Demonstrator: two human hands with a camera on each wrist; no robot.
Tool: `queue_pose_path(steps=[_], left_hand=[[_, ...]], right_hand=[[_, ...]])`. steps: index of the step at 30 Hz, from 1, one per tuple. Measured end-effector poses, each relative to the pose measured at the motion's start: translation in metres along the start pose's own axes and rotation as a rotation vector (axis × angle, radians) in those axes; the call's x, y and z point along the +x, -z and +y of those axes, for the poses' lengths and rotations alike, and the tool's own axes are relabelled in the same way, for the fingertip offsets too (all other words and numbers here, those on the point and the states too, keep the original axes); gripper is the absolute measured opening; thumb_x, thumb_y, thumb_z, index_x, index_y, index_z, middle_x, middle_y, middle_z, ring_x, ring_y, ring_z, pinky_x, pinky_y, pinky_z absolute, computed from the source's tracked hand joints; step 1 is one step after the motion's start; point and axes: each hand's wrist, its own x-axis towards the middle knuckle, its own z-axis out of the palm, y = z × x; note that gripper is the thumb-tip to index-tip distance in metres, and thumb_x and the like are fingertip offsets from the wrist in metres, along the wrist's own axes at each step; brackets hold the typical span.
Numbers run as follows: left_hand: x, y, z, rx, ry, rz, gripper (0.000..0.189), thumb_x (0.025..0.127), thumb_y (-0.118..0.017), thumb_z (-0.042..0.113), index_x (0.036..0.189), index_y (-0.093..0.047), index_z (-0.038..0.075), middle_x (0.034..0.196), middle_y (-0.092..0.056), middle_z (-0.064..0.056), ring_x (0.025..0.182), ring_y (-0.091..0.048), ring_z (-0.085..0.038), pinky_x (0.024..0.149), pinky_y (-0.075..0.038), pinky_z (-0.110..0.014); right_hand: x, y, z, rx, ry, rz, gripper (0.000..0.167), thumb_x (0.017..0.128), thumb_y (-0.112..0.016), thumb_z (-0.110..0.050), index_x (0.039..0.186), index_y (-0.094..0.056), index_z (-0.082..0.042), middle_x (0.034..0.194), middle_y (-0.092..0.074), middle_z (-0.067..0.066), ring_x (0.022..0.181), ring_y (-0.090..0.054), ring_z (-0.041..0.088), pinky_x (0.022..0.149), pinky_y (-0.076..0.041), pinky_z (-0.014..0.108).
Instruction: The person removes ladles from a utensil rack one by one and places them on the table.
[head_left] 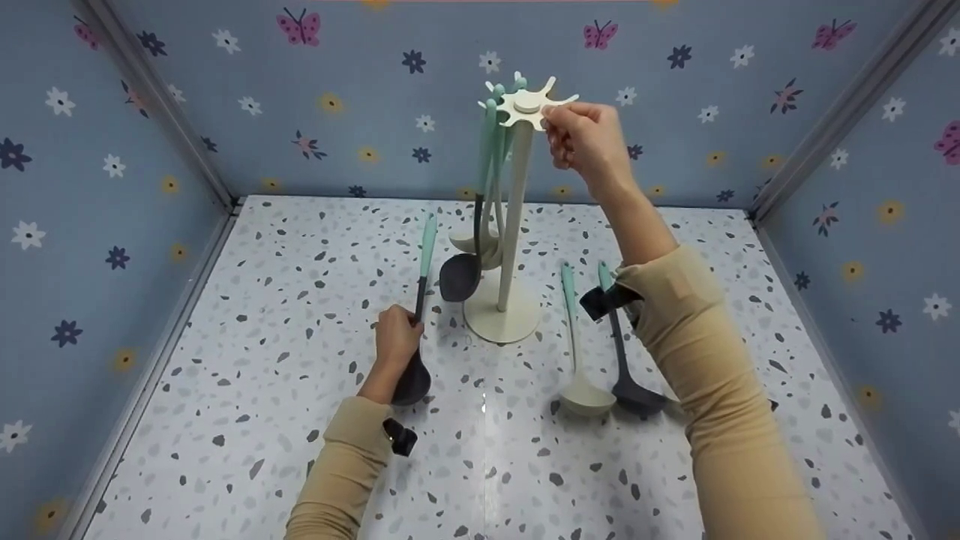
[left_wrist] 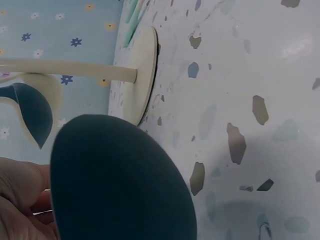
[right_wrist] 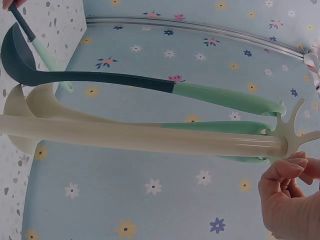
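Near the left of the table, my left hand (head_left: 396, 337) grips a dark ladle with a mint-green handle (head_left: 427, 247) low on its dark shaft. Its dark bowl (left_wrist: 120, 175) fills much of the left wrist view. My right hand (head_left: 592, 142) pinches one hook of the cream utensil stand (head_left: 517, 202) at its top, between thumb and finger. From the stand's left side hang a dark ladle (head_left: 460, 277) and cream utensils (right_wrist: 42, 105) with green handles, partly overlapping. The stand's round base (head_left: 491, 322) rests on the table.
Right of the stand lie a cream ladle (head_left: 585, 397) and another dark ladle (head_left: 636, 396). A pale piece (head_left: 675, 409) beside them is mostly hidden by my right sleeve. Blue flowered panels (head_left: 375, 150) enclose the speckled tabletop (head_left: 285, 300) at the back and sides.
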Motion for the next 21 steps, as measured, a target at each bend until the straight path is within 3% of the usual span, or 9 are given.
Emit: queue_pose_path(steps=[4, 12, 21], left_hand=[[0.001, -0.004, -0.004, 0.040, 0.019, -0.045, 0.006, 0.073, -0.059, -0.005, 0.073, -0.064, -0.008, 0.067, -0.062, -0.017, 0.060, -0.060, -0.027, 0.056, -0.048, -0.037], [0.003, -0.013, -0.006, 0.118, 0.131, -0.167, 0.004, 0.076, -0.057, -0.003, 0.078, -0.058, -0.006, 0.070, -0.060, -0.015, 0.062, -0.057, -0.025, 0.057, -0.047, -0.036], [0.004, -0.024, -0.006, 0.187, 0.135, -0.204, 0.005, 0.076, -0.058, -0.003, 0.080, -0.057, -0.004, 0.070, -0.057, -0.013, 0.063, -0.056, -0.024, 0.057, -0.046, -0.035]], right_hand=[[0.000, 0.000, 0.000, -0.009, 0.003, 0.007, 0.024, 0.086, -0.055, -0.007, 0.063, -0.054, 0.002, 0.054, -0.042, 0.008, 0.044, -0.034, 0.014, 0.039, -0.026, 0.022], [0.000, 0.000, 0.002, -0.015, 0.013, 0.008, 0.024, 0.086, -0.054, -0.006, 0.064, -0.054, 0.002, 0.054, -0.043, 0.007, 0.043, -0.034, 0.014, 0.038, -0.026, 0.022], [0.001, 0.000, 0.001, -0.002, 0.004, 0.012, 0.025, 0.086, -0.055, -0.006, 0.062, -0.053, 0.002, 0.054, -0.042, 0.008, 0.043, -0.034, 0.014, 0.038, -0.026, 0.022]])
